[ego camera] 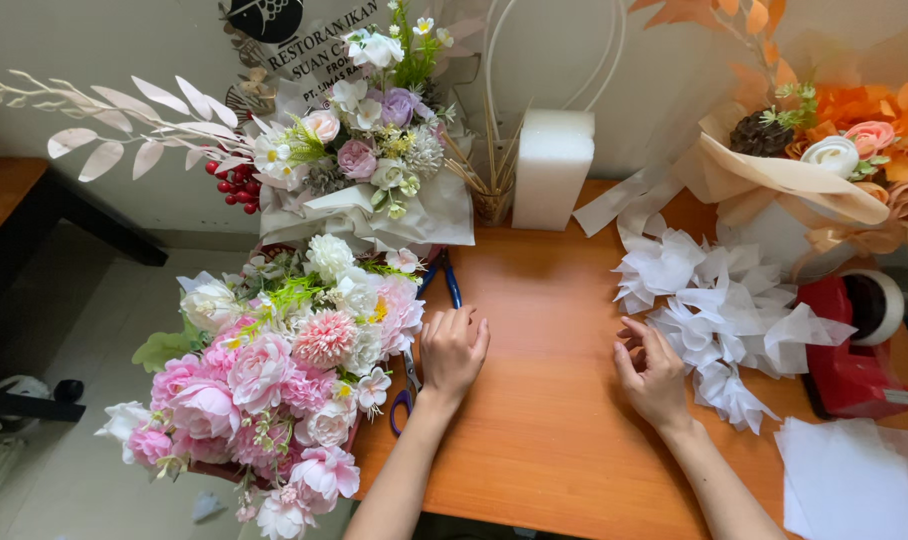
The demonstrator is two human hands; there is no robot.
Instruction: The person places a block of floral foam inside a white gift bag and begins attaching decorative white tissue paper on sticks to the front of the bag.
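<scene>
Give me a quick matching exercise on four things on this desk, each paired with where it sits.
Things:
1. scissors
2. tape dispenser
3. foam block
4. folded white paper pieces

Places:
A. upright at the back of the desk, against the wall
B. near the desk's right edge, red
C. partly under the left hand, beside the pink bouquet
D. piled just beyond the right hand

Pairs: 1-C, 2-B, 3-A, 4-D
</scene>
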